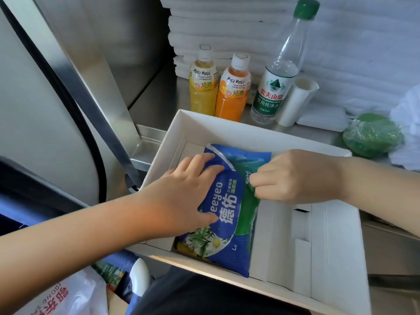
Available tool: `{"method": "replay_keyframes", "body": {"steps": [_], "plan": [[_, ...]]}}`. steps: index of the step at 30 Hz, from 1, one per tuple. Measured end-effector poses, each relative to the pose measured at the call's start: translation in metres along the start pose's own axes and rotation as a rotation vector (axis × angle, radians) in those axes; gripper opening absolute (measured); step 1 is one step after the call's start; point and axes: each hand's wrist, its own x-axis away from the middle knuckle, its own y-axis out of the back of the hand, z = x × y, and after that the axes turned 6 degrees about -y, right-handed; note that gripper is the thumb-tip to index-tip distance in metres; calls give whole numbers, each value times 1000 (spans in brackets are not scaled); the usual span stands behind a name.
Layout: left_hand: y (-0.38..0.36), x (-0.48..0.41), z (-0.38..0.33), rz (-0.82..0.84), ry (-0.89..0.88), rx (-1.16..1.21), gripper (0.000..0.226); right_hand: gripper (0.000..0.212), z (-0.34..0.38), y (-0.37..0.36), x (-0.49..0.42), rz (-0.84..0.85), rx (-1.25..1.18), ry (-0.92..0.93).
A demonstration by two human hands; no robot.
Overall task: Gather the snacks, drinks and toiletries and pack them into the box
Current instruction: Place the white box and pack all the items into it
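Observation:
A blue and green pack of wet wipes (229,214) lies in the left half of the white cardboard box (336,246). My left hand (181,192) presses flat on the pack's left side, fingers spread. My right hand (293,176) pinches the pack's upper right edge with curled fingers. Behind the box stand a yellow Mogu Mogu bottle (203,85), an orange Mogu Mogu bottle (233,92) and a clear water bottle with a green cap (276,87). Something yellow shows under the pack's lower end.
A white roll (295,103) stands beside the water bottle. A green round item in plastic wrap (372,135) lies at the right on the steel counter. Stacked white foam sheets (227,23) fill the back. A white plastic bag (68,296) with more goods sits at lower left.

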Motion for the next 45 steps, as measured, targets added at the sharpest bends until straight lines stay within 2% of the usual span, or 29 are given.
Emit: {"method": "replay_keyframes", "body": {"steps": [6, 11, 13, 14, 16, 19, 21, 25, 31, 35, 40, 45], "plan": [[-10, -16, 0, 251, -15, -322, 112, 25, -1, -9, -16, 98, 11, 46], [-22, -25, 1, 408, -42, -419, 110, 22, 3, -16, -19, 267, 0, 10], [-26, -25, 3, 478, -36, -415, 107, 11, 4, -18, -20, 348, -38, -46], [-28, -25, 3, 505, -33, -423, 108, 14, 4, -20, -18, 397, -75, -97], [-29, -25, 4, 544, -31, -448, 112, 33, 8, -23, -17, 507, -181, -256], [-30, -29, 2, 592, -39, -474, 118, 64, 23, -24, -21, 531, -317, -573], [-30, -32, 1, 613, -44, -474, 120, 80, 34, -28, -25, 588, -361, -694], [-33, -36, 0, 652, -48, -443, 119, 97, 53, -34, -34, 747, -209, -700], [-35, -39, -2, 690, -45, -398, 118, 94, 68, -40, -53, 933, -64, -745], [-28, -41, 1, 687, -84, -416, 118, 95, 63, -36, -49, 898, -98, -699], [-18, -55, 9, 531, -91, -464, 105, 94, 41, -33, -23, 771, -206, -667], [-21, -67, 8, 632, -54, -533, 113, 92, 28, -45, -20, 826, -253, -674]]}}
